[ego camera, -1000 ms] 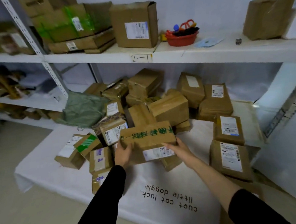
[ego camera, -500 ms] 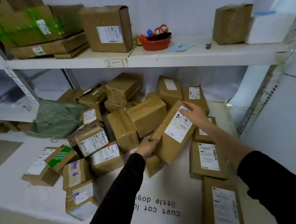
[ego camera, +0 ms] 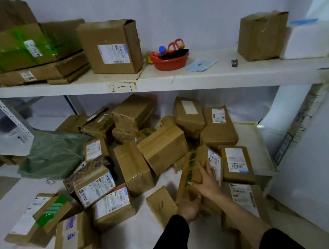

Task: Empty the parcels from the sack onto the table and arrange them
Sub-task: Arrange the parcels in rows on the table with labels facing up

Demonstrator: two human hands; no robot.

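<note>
Right hand (ego camera: 207,181): fingers (ego camera: 209,169) spread over the top face of the green-print box (ego camera: 197,159), thumb hooked round its left side, so it's grasping it. Left hand (ego camera: 188,207): clamped on the near end of the same box, fingertips hidden under it.

Green-print box is tilted, far end up, label side facing right, over the right part of the counter (ego camera: 138,239). Can't tell if its near end touches the white cover.

Just right of it, a flat labelled parcel (ego camera: 236,164) lies label-up by the counter's right edge. A second one (ego camera: 243,196) sits nearer in the same line, partly behind the right forearm. Just left, a small plain parcel (ego camera: 160,203) lies by itself.

Loose pile (ego camera: 161,147) of brown parcels fills the middle and back of the counter. More labelled parcels (ego camera: 98,186) spread toward the front-left corner. Green sack (ego camera: 52,154) lies crumpled and flat at the back-left, touching the pile.

Shelf (ego camera: 195,78) above, marked "2–1": carton (ego camera: 111,48), red bowl (ego camera: 170,63) with scissors in it, blue face mask (ego camera: 200,65).
</note>
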